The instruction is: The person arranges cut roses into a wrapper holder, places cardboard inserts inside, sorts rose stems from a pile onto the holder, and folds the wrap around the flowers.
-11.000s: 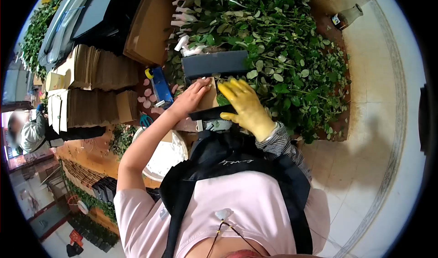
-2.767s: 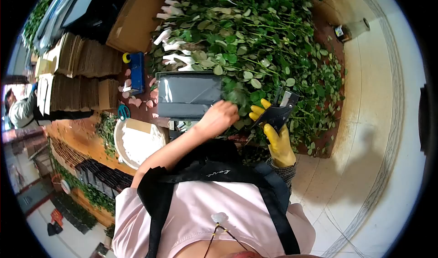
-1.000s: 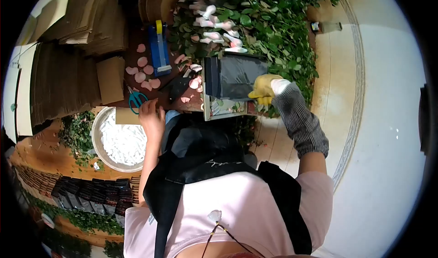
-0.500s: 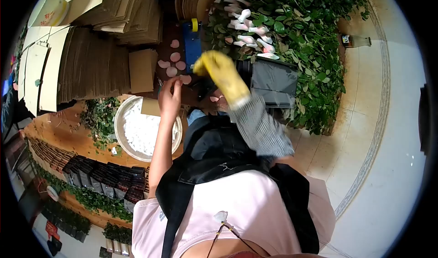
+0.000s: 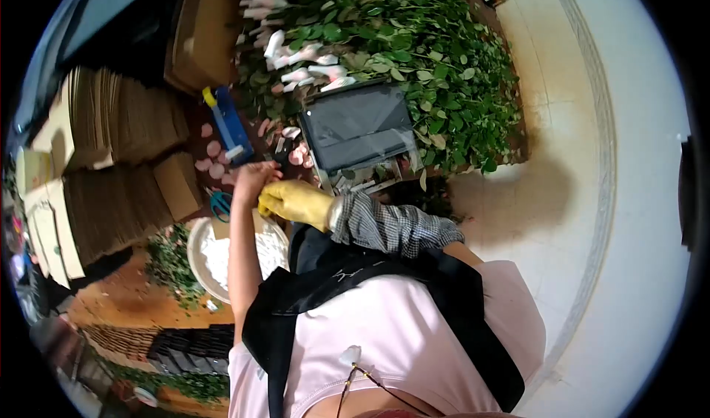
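Observation:
My bare left hand [image 5: 255,180] is at the table's near edge, its fingers bent and pressed together. Close against it, just below and to the right, is my right hand [image 5: 299,202] in a yellow rubber glove with a checked sleeve; its fingers are curled. What either hand pinches is too small or hidden to make out. Beyond them stands a blue tape dispenser [image 5: 231,126] with a yellow part at its far end. Loose pink petals [image 5: 214,149] lie beside it. Teal-handled scissors [image 5: 220,206] rest left of my hands.
Stacked cardboard pieces [image 5: 118,211] stand on the left. A white basin [image 5: 194,259] of white pieces sits below my left forearm. To the right are a black plastic-covered stack [image 5: 359,126] and leafy rose stems [image 5: 436,70] with wrapped pale heads [image 5: 310,59].
My gloved right hand has come away from the tape dispenser, down and left to my left hand. My left hand's fingers have bent in. The view has shifted.

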Demonstrator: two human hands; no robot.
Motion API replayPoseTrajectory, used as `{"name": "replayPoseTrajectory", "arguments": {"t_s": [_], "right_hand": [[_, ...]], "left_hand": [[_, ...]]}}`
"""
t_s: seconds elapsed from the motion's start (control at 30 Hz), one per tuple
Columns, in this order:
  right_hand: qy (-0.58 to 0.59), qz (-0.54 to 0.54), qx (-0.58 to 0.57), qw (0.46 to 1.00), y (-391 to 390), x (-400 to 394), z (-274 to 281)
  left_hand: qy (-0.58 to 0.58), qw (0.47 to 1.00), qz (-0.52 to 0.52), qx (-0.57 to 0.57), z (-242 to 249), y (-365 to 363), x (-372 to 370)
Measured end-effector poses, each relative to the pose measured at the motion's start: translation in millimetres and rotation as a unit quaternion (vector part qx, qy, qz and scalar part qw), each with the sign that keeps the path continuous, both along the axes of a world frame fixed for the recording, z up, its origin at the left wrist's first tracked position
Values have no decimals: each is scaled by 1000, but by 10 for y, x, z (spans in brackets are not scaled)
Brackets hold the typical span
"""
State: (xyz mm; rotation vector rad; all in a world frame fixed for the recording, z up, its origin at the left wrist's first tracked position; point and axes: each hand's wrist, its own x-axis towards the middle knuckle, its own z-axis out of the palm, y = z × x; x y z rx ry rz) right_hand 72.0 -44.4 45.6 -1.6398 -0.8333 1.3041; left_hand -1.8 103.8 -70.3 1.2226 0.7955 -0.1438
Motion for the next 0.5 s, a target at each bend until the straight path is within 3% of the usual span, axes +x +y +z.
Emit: {"name": "replayPoseTrajectory", "arguments": {"t_s": [0.07,0.1,0.13,0.17,0.2,0.27,0.33,0.4,0.5], "right_hand": [[-16,73,29,997,-246,228,109],[31,42,38,998,-443,320,230],[44,23,70,996,-653,469,277],[-15,-6,98,995,-866,674,386],[23,-37,89,995,-1085,901,556],[53,-121,165,978,-1555,1312,734],[49,-206,192,958,-1928,1659,791],[83,-306,97,943,-2161,1943,944],[150,-362,59,918,-2347,2144,335]], "left_hand": [[-53,992,111,-16,68,-160,155],[-56,985,157,42,365,-244,316],[-114,978,153,83,602,-281,492],[-124,973,146,125,880,-335,705],[-134,967,140,166,1154,-418,936],[-298,903,107,290,1601,-719,1494],[-318,853,12,414,1799,-981,2060],[-286,738,-46,609,1884,-1314,2612],[-152,523,-155,824,1323,-1628,3165]]}}
